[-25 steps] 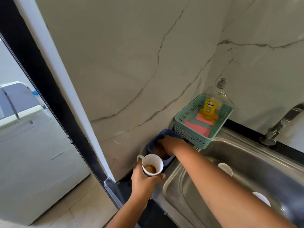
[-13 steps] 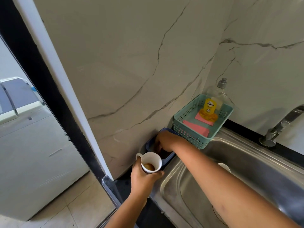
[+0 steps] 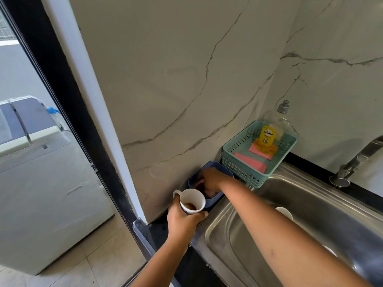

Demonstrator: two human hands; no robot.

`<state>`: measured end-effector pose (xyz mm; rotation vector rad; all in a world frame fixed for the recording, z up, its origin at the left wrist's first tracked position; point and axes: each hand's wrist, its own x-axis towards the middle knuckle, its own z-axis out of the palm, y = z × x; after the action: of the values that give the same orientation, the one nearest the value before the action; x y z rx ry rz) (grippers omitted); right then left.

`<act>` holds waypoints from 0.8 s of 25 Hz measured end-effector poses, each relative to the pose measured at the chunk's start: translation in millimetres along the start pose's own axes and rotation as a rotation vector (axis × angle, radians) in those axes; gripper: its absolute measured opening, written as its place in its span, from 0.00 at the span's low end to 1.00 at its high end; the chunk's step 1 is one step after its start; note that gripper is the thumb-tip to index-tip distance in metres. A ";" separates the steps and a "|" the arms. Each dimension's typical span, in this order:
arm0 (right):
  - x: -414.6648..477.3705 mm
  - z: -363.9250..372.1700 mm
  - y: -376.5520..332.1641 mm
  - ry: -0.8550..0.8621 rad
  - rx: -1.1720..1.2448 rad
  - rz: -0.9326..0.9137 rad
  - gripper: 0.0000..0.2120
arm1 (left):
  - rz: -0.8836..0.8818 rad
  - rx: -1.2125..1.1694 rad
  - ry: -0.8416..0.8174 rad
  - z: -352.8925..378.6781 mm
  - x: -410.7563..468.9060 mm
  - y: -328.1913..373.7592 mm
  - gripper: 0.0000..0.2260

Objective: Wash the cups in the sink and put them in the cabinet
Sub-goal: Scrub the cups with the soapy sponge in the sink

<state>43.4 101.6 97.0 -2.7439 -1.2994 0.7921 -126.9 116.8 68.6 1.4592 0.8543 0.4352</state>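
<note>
While the left hand (image 3: 182, 221) wraps its grip round a white cup (image 3: 192, 200), brown dregs inside, upright just beside the sink (image 3: 228, 255), the right hand (image 3: 210, 180) reaches down into a blue tub (image 3: 215, 200), fingers curled. Whether its grip holds anything cannot be told. The cup is best kept level until it is over the basin.

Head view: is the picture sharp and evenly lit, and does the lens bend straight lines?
Head view: mostly sharp, and the cup in the left hand is crisp; soft daylight, no hard shadows; the right hand is dim where it dips into the blue container; mild glare streaks the sink rim; the white door frame leans and curves slightly, which is wide-angle distortion.
</note>
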 end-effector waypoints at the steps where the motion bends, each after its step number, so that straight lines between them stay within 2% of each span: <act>1: -3.7 -6.4 3.1 0.054 0.064 -0.011 0.17 | -0.002 -0.006 0.000 -0.2 -0.4 0.6 0.28; 4: -10.1 -23.6 10.7 0.190 0.239 0.039 0.12 | 0.002 -0.011 -0.004 1.0 -0.9 1.4 0.29; 5: -14.4 -28.0 11.3 0.207 0.305 0.060 0.14 | 0.004 -0.008 -0.005 1.8 -0.8 1.3 0.29; 7: -24.3 -34.9 9.5 0.138 0.541 0.115 0.19 | 0.009 0.002 -0.001 3.1 -0.5 1.0 0.30; 9: -31.4 -39.8 7.9 -0.005 0.751 0.190 0.17 | 0.015 0.015 0.008 4.0 -0.3 0.9 0.30; 11: -28.5 -39.8 9.7 -0.049 0.734 0.161 0.10 | 0.017 0.016 0.014 4.6 0.2 1.1 0.30; 15: -28.9 -40.3 8.9 0.100 0.610 0.129 0.05 | 0.029 0.013 0.021 5.4 0.8 2.5 0.30; 20: -29.8 -38.8 8.3 0.200 0.292 0.154 0.12 | 0.040 0.012 0.016 4.9 2.4 3.5 0.28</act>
<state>50.8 82.5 142.2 -2.6269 -0.8693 0.6351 -120.9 115.6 70.9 1.4880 0.8432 0.4723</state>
